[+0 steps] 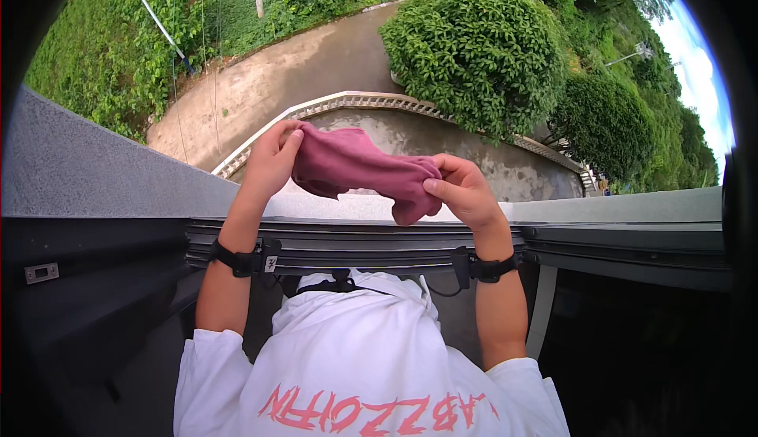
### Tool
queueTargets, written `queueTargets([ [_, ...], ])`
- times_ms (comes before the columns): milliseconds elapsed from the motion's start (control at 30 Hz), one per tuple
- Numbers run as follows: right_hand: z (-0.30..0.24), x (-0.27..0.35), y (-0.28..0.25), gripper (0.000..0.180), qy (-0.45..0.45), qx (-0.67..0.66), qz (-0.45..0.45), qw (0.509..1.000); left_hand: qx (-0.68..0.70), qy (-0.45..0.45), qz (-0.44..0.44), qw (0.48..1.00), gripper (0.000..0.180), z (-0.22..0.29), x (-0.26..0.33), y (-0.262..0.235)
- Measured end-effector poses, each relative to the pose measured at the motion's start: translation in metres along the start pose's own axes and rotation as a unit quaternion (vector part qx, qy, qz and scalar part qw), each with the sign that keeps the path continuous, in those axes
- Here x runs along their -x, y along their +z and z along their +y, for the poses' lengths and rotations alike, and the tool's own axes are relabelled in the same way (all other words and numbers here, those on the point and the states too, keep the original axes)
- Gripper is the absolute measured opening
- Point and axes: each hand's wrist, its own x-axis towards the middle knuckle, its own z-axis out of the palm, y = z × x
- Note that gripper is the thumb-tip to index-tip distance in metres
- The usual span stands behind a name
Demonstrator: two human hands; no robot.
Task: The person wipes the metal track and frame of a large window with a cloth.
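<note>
A dusky pink piece of soft cloth [355, 162] is stretched between my two hands, out past the window frame. Its lower edge hangs in loose folds; whether it is a garment or a plain cloth I cannot tell. My left hand [272, 157] pinches the cloth's upper left corner between thumb and fingers. At its right end, my right hand [470, 191] grips it with the thumb on the near side. Both arms reach forward, each with a black strap and a small device at the wrist.
In front of me run the dark window tracks [355, 251], with a pale stone ledge [616, 206] beyond. A grey wall [95, 165] rises on the left. Far below lie a wet paved yard, a curved white balustrade [347, 100] and a large bushy tree [478, 54].
</note>
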Motion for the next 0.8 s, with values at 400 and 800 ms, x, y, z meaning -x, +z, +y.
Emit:
queueTargets([
  [400,0.031,0.099,-0.021,0.021,0.081,0.090,0.053,0.991,-0.367,0.132,0.110,0.914,0.024,-0.022,0.164,-0.046],
  [800,0.082,0.111,0.006,0.018,-0.023,0.485,-0.044,0.873,-0.432,0.217,0.262,0.835,0.016,-0.076,0.198,-0.060],
])
